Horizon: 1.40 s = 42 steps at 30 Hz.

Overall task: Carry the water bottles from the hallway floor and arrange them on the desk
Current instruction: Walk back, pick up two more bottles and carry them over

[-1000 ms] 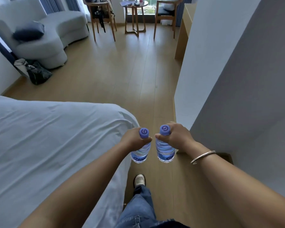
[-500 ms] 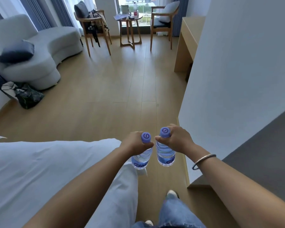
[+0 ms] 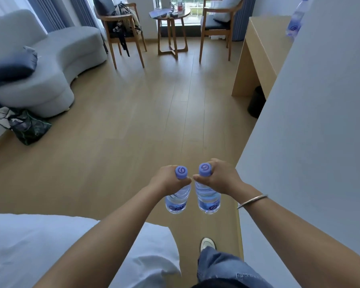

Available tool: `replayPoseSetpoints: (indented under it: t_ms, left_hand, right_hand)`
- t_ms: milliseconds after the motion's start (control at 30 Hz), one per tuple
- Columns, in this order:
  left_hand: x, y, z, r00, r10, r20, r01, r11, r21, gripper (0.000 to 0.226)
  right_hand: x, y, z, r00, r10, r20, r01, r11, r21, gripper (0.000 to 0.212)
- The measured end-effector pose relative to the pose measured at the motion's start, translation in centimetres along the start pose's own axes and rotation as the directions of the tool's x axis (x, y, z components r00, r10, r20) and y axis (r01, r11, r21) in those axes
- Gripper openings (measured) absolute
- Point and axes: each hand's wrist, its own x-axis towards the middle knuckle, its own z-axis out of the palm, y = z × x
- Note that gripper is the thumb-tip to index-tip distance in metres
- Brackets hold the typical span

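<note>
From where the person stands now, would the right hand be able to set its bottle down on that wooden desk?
Probably not yet. The right hand grips its bottle over the floor, while the desk lies well ahead beyond the white wall corner. The floor looks free, so walking on should bring it within reach.

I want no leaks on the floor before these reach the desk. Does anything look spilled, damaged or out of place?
Nothing stands out. The left hand and right hand each hold a capped water bottle upright near its neck, left bottle, right bottle. The wooden floor shows no puddle.
</note>
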Motion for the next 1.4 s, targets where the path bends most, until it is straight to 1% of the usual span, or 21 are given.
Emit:
replayPoseSetpoints:
  t_ms: [133, 367, 467, 533, 633, 733, 800, 933, 1067, 1133, 1267, 1400]
  left_hand:
    - [6.5, 2.1, -2.5, 0.999, -0.014, -0.039, 0.011, 0.998, -0.066, 0.025]
    - [16.9, 4.8, -6.8, 0.995, 0.016, -0.098, -0.031, 0.988, -0.151, 0.03]
    - [21.8, 5.5, -8.4, 0.993, 0.034, -0.114, -0.05, 0.988, -0.148, 0.031]
    - [25.4, 6.0, -9.5, 0.993, 0.048, -0.104, -0.061, 0.99, -0.126, 0.032]
    - [31.1, 6.3, -11.3, 0.995, 0.076, -0.067, -0.084, 0.989, -0.118, 0.033]
    - [37.2, 7.0, -14.1, 0.995, 0.098, -0.031, -0.101, 0.986, -0.134, 0.025]
    - [41.3, 7.9, -16.5, 0.993, 0.119, -0.013, -0.12, 0.987, -0.111, 0.02]
    - [49.0, 10.3, -21.5, 0.978, 0.204, 0.038, -0.2, 0.976, -0.088, 0.025]
    - [55.4, 13.6, -24.8, 0.951, 0.307, 0.031, -0.307, 0.951, 0.019, 0.023]
    - [58.2, 15.3, -25.7, 0.938, 0.346, 0.015, -0.346, 0.936, 0.059, 0.024]
    - [63.5, 18.2, -26.0, 0.931, 0.364, 0.0, -0.364, 0.93, 0.056, 0.029]
    - [69.3, 21.6, -24.9, 0.92, 0.388, 0.062, -0.391, 0.919, 0.047, 0.025]
  right_hand:
    - [6.5, 1.7, -3.5, 0.999, 0.005, -0.034, -0.005, 1.0, 0.018, 0.044]
    - [15.9, 3.4, -8.4, 0.998, 0.021, -0.063, -0.02, 1.0, 0.018, 0.044]
    - [20.4, 4.2, -10.0, 0.997, 0.034, -0.065, -0.033, 0.999, 0.005, 0.044]
    - [23.8, 4.9, -10.8, 0.996, 0.042, -0.081, -0.043, 0.999, -0.009, 0.044]
    - [29.3, 5.9, -12.1, 0.991, 0.074, -0.115, -0.073, 0.997, 0.014, 0.044]
    - [35.2, 6.7, -13.7, 0.979, 0.124, -0.16, -0.117, 0.992, 0.054, 0.047]
    - [39.0, 7.0, -15.0, 0.967, 0.169, -0.188, -0.159, 0.985, 0.068, 0.047]
    - [45.5, 7.5, -18.0, 0.932, 0.246, -0.266, -0.22, 0.968, 0.123, 0.047]
    - [50.1, 8.4, -20.7, 0.898, 0.292, -0.33, -0.238, 0.951, 0.195, 0.049]
    - [52.1, 9.2, -22.1, 0.88, 0.322, -0.349, -0.269, 0.944, 0.192, 0.048]
    - [55.5, 11.7, -24.7, 0.827, 0.37, -0.424, -0.292, 0.926, 0.239, 0.051]
    - [58.8, 15.5, -27.6, 0.773, 0.421, -0.474, -0.31, 0.903, 0.297, 0.05]
